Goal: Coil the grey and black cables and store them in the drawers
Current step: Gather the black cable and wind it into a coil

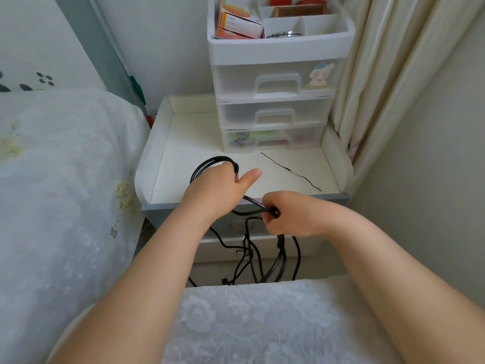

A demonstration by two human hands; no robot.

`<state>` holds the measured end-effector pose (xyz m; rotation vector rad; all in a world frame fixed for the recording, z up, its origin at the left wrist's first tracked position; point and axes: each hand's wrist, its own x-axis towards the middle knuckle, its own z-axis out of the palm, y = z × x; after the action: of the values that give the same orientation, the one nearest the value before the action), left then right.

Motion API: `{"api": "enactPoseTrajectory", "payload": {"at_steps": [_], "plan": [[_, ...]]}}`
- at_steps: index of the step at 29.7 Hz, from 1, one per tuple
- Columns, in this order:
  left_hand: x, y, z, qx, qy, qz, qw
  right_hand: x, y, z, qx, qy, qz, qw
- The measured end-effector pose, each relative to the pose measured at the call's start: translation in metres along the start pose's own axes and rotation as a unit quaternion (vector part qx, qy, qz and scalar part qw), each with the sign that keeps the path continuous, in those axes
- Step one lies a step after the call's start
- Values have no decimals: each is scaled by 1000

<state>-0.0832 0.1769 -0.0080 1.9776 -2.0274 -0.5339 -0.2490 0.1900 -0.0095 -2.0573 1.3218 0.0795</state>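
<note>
Left hand [219, 179] held the coiled black cable [210, 164] over the desk [288, 164]; right hand [286, 214] pinched its strand at 4 o'clock. Loose end hidden below. Box [237, 22] lettering unreadable.

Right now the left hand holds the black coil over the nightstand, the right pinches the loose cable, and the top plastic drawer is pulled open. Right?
Not quite. In the head view the top drawer is closed. The rest holds: left hand holds the coil over the nightstand, right hand pinches the cable.
</note>
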Motion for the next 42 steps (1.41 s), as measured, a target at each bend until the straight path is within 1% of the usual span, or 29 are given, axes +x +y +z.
{"api": "enactPoseTrajectory", "payload": {"at_steps": [2, 3, 5, 7, 8, 9, 12, 13, 14, 16, 17, 19, 21, 23, 24, 27, 29, 30, 31, 32, 33, 34, 35, 36, 37, 38, 39, 40, 42], "plan": [[-2, 2, -2, -41, -49, 32, 997, -2, 11, -10, -31, 58, 14, 998], [-4, 4, -4, -57, -80, 46, 994, -3, 16, -16, -17, 90, 21, 996], [-8, 4, -11, -123, -154, 55, 979, -8, 27, -26, 92, 117, 0, 989], [-10, -4, -24, -227, -213, 41, 949, -17, 32, -34, 203, 118, -66, 970], [-10, -11, -31, -252, -219, 32, 942, -21, 34, -38, 229, 126, -84, 962], [-11, -17, -37, -259, -209, 19, 943, -23, 35, -41, 246, 130, -96, 956], [-11, -24, -41, -267, -137, -34, 953, -24, 26, -38, 336, 106, -121, 928], [-10, -23, -38, -259, -113, -46, 958, -23, 21, -33, 341, 113, -120, 925], [-8, -21, -33, -244, -95, -56, 964, -21, 14, -26, 311, 139, -113, 934], [-2, -19, -26, -228, -77, -80, 967, -15, 4, -13, 196, 212, -110, 951], [1, -19, -25, -240, -75, -95, 963, -13, -1, -9, 140, 251, -126, 949], [6, -24, -27, -279, -82, -116, 950, -10, -5, -5, 43, 328, -188, 925], [9, -31, -31, -308, -84, -124, 939, -6, -4, -3, -80, 373, -222, 897], [10, -37, -34, -338, -74, -130, 929, -5, -1, -1, -178, 355, -224, 890], [11, -41, -35, -356, -63, -136, 922, -5, -1, 2, -214, 323, -217, 896], [13, -49, -36, -416, -20, -157, 896, -12, -4, 12, -247, 186, -156, 938], [14, -49, -35, -453, 3, -162, 877, -16, -3, 17, -283, 79, -101, 950], [15, -48, -35, -477, 15, -169, 863, -17, -4, 18, -284, 28, -82, 955], [15, -47, -36, -500, 28, -179, 847, -20, -8, 15, -252, -7, -72, 965], [16, -45, -37, -521, 37, -189, 832, -23, -11, 12, -196, -24, -67, 978], [15, -44, -38, -538, 42, -194, 819, -25, -14, 9, -111, -20, -64, 992], [14, -43, -38, -550, 42, -195, 811, -25, -17, 5, -1, -3, -53, 999], [13, -41, -37, -557, 40, -192, 807, -24, -18, 3, 116, 30, -40, 992], [13, -39, -35, -559, 33, -187, 807, -21, -16, 2, 190, 70, -20, 979], [12, -36, -34, -565, 24, -183, 804, -18, -15, 2, 207, 112, -8, 972], [11, -34, -32, -579, 13, -179, 795, -15, -12, 3, 174, 143, -9, 974], [11, -31, -32, -602, 1, -178, 778, -12, -8, 4, 116, 138, -9, 984], [10, -29, -32, -632, -11, -179, 754, -10, -5, 5, 58, 91, 2, 994], [9, -26, -34, -696, -27, -185, 694, -4, 3, 9, -21, -20, 38, 999]]}}
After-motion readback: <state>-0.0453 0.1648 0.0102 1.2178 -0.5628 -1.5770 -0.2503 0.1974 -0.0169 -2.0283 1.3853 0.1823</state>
